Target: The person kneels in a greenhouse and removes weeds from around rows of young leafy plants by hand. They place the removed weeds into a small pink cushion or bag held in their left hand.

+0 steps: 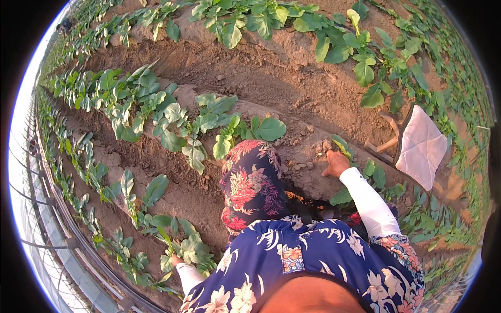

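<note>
My right hand (336,163) rests on the soil ridge (299,150), thumb spread from the fingers and nothing visible in its grasp. Its fingertips are beside small soil clods (326,145). A yellow-edged green leaf (342,145) stands just above this hand. Lower left, my left hand (176,259) is at the base of a leafy green plant (191,248); leaves hide most of its fingers, so its hold cannot be seen. My knee, in dark cloth with a red flower print (252,182), lies between the two hands.
A low seat with a pale quilted cushion (422,146) and wooden legs (387,144) lies tilted at right. Rows of broad-leaved plants (139,103) grow on ridges, with a soil furrow (242,72) between them. Metal hoops and a plastic sheet (74,270) run along the left edge.
</note>
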`<action>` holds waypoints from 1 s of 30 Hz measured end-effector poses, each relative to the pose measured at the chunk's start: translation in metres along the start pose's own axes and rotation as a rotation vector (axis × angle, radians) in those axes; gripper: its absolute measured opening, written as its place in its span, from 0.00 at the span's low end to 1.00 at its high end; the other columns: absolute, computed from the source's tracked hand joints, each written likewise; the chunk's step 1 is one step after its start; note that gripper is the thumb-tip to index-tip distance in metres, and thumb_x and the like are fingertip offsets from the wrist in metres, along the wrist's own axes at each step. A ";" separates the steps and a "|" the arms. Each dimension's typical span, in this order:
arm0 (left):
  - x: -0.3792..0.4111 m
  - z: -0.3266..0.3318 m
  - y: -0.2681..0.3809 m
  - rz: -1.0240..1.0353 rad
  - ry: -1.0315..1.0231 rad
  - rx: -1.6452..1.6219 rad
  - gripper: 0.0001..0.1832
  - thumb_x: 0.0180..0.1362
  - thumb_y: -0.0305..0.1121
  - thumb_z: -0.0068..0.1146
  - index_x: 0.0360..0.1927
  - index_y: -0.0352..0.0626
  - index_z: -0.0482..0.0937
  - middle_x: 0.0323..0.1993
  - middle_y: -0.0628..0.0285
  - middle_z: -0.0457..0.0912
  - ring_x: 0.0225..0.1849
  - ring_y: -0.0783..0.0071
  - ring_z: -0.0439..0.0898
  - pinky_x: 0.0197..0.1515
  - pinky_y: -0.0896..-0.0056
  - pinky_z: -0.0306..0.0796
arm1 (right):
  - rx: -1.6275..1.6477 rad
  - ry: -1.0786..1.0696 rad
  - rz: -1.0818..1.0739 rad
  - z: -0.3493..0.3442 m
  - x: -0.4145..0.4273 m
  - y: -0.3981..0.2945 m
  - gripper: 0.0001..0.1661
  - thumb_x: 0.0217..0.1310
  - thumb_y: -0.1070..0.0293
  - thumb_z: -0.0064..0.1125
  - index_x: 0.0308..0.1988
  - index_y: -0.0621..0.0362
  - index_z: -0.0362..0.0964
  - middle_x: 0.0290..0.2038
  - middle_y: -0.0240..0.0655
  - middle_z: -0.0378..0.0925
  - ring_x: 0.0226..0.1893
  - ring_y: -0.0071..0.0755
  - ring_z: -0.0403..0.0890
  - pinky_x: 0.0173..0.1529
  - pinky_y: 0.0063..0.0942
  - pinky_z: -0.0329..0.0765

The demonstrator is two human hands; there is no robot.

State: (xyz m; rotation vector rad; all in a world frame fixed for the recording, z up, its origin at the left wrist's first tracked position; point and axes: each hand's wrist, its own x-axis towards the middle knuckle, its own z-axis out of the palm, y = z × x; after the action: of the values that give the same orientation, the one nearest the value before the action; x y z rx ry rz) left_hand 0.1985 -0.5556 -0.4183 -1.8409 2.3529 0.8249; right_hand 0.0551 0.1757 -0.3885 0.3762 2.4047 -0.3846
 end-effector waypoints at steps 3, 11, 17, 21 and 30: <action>0.007 -0.014 0.008 -0.078 0.146 0.105 0.27 0.51 0.38 0.54 0.52 0.35 0.64 0.53 0.48 0.66 0.52 0.55 0.66 0.53 0.53 0.60 | 0.004 0.016 -0.050 0.002 0.000 0.003 0.34 0.28 0.57 0.76 0.35 0.62 0.68 0.36 0.47 0.78 0.41 0.51 0.78 0.43 0.42 0.76; -0.050 -0.017 0.211 0.358 0.757 0.017 0.33 0.52 0.36 0.54 0.60 0.33 0.57 0.61 0.45 0.59 0.60 0.51 0.62 0.63 0.53 0.56 | 0.280 0.082 -0.104 0.003 -0.007 0.026 0.23 0.40 0.61 0.68 0.31 0.64 0.66 0.28 0.49 0.75 0.36 0.54 0.77 0.38 0.43 0.72; -0.257 0.067 0.397 1.518 0.388 -0.179 0.25 0.56 0.29 0.51 0.58 0.40 0.63 0.61 0.52 0.60 0.63 0.55 0.56 0.64 0.54 0.53 | 0.670 0.478 -0.116 -0.028 -0.064 0.080 0.06 0.53 0.74 0.54 0.32 0.64 0.66 0.24 0.34 0.71 0.25 0.26 0.73 0.31 0.26 0.70; -0.383 0.134 0.412 2.007 -0.346 -0.004 0.19 0.56 0.28 0.48 0.52 0.41 0.71 0.49 0.56 0.76 0.54 0.58 0.71 0.63 0.54 0.52 | 0.818 0.522 0.100 -0.030 -0.107 0.116 0.08 0.55 0.74 0.49 0.36 0.65 0.69 0.25 0.35 0.75 0.25 0.26 0.77 0.33 0.25 0.73; -0.488 0.305 0.324 2.145 -0.949 0.515 0.19 0.47 0.26 0.53 0.46 0.46 0.76 0.47 0.56 0.76 0.51 0.53 0.72 0.53 0.60 0.66 | 0.945 0.577 0.113 0.006 -0.141 0.125 0.11 0.57 0.65 0.52 0.32 0.63 0.70 0.23 0.31 0.73 0.22 0.23 0.74 0.29 0.23 0.71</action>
State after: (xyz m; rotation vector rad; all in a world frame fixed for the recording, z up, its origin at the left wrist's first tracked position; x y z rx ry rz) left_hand -0.0405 0.0593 -0.3874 1.4645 2.2963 0.5100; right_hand 0.2075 0.2641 -0.3224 1.1531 2.5525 -1.5363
